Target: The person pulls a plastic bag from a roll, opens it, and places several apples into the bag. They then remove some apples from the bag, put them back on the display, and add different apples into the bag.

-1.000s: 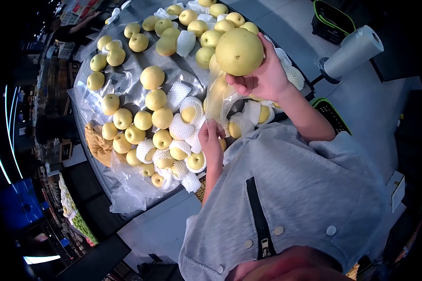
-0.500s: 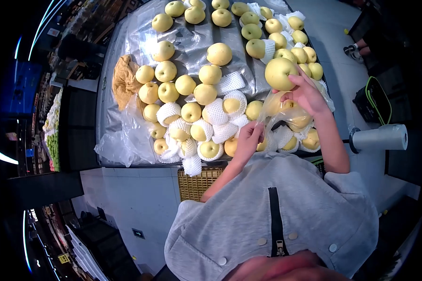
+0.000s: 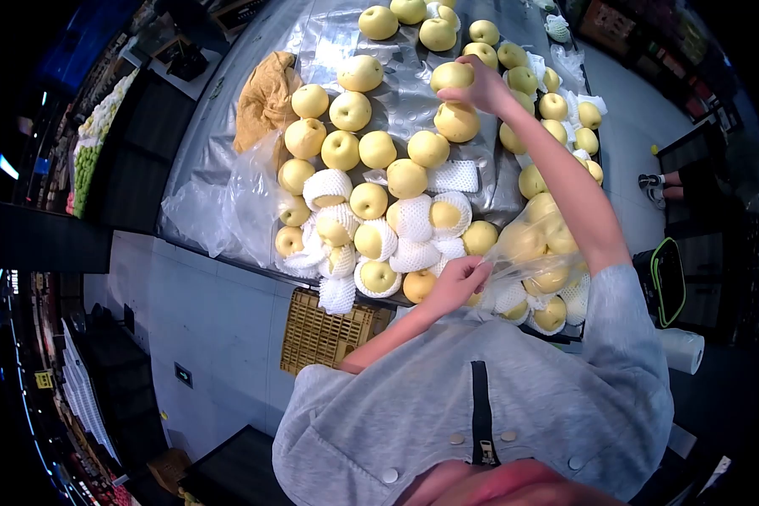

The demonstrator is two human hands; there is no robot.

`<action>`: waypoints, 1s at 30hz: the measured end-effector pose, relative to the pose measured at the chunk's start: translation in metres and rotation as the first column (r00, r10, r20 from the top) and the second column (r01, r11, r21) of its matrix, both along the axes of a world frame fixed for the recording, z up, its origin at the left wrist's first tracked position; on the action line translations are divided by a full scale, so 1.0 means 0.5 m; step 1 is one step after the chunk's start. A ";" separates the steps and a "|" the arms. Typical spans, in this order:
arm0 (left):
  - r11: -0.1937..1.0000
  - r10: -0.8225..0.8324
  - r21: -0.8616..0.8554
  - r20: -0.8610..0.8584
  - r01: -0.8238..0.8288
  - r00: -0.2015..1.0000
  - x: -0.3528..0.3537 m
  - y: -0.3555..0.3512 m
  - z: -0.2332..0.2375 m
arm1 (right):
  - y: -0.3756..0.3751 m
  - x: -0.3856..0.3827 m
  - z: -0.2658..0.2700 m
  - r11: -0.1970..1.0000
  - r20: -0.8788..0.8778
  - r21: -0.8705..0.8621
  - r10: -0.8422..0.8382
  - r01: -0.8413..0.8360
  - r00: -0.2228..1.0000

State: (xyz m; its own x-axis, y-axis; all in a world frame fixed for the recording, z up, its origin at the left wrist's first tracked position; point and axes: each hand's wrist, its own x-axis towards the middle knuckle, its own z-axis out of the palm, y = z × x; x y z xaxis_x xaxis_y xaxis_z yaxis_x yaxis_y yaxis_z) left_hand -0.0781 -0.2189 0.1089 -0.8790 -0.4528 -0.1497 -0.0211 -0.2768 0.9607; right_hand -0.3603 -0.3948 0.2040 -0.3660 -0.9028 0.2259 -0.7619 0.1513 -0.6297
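Note:
My right hand (image 3: 483,87) reaches across the display with its fingers closed around a yellow pear (image 3: 452,78). Directly below that pear, another yellow pear (image 3: 457,123) rests on the grey sheet, and the two overlap in this view. Close to my body, my left hand (image 3: 458,284) pinches the gathered edge of a clear plastic bag (image 3: 499,255). Several pears (image 3: 527,240) show through the bag, which lies over the near right part of the display, beneath my right forearm.
Loose pears (image 3: 340,150) and pears in white foam nets (image 3: 378,277) cover the display. A tan cloth (image 3: 266,101) lies at its left. Below the front edge is a yellow crate (image 3: 329,329). At right are a black basket (image 3: 662,282), a plastic roll (image 3: 681,350) and a person's legs (image 3: 670,179).
My right hand has moved, pear in hand, from above the bag to the far middle of the display. My left hand keeps hold of the bag. The view has shifted.

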 end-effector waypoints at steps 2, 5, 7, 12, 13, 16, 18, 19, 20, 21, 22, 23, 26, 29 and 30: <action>0.999 0.013 0.034 0.010 -0.013 1.000 -0.006 -0.006 0.005 | -0.075 -0.018 -0.058 0.988 -0.035 -0.151 0.028 -0.033 0.999; 0.996 0.025 0.081 0.000 -0.025 1.000 -0.008 -0.016 0.016 | -0.127 0.019 -0.050 0.997 -0.038 -0.059 -0.054 0.052 0.998; 0.998 0.029 0.056 -0.024 -0.028 0.999 -0.009 -0.020 0.016 | -0.165 0.029 -0.053 1.000 -0.030 -0.002 -0.029 0.029 0.999; 0.997 0.043 0.072 -0.008 -0.042 0.999 -0.010 -0.032 0.008 | -0.197 0.048 -0.067 0.997 -0.030 0.057 -0.052 0.054 0.998; 0.997 0.049 0.060 0.015 -0.050 0.999 -0.010 -0.034 0.011 | -0.194 0.045 -0.071 0.997 -0.055 0.061 -0.034 0.037 0.998; 0.997 0.043 0.056 0.052 -0.046 0.998 -0.008 -0.035 0.007 | -0.146 0.028 -0.073 0.994 -0.058 0.108 0.020 -0.013 0.998; 0.997 0.032 0.073 0.083 -0.038 0.996 -0.005 -0.040 0.008 | -0.092 -0.018 -0.080 0.987 -0.160 0.020 0.158 -0.157 0.974; 0.997 0.029 0.074 0.074 -0.034 0.997 -0.003 -0.040 0.004 | -0.058 -0.044 -0.064 0.965 -0.232 0.039 0.260 -0.258 0.937; 0.997 0.030 0.075 0.063 -0.034 0.998 -0.002 -0.039 -0.002 | 0.000 -0.042 -0.022 0.953 -0.129 0.177 0.270 -0.246 0.954; 0.997 0.033 0.075 0.051 -0.037 0.998 -0.002 -0.039 -0.010 | 0.074 -0.026 0.028 0.919 -0.027 0.310 0.265 -0.244 0.964; 0.997 0.032 0.076 0.045 -0.035 0.998 -0.002 -0.038 -0.018 | 0.136 -0.028 0.048 0.888 0.027 0.365 0.289 -0.279 0.957; 0.997 0.032 0.072 0.050 -0.035 0.998 -0.001 -0.039 -0.019 | 0.199 -0.030 0.066 0.853 0.082 0.414 0.311 -0.316 0.947; 0.998 0.038 0.054 0.057 -0.041 0.998 -0.004 -0.037 -0.011 | 0.410 0.007 0.123 0.881 0.144 0.368 0.262 -0.297 0.954; 0.994 0.037 0.100 0.042 -0.041 0.998 -0.012 -0.030 -0.019 | 0.580 0.036 0.100 0.953 0.146 0.267 0.106 -0.143 0.984; 0.994 0.026 0.108 0.046 -0.031 0.999 -0.014 -0.028 -0.020 | 0.625 0.045 0.071 0.976 0.111 0.203 0.053 -0.075 0.992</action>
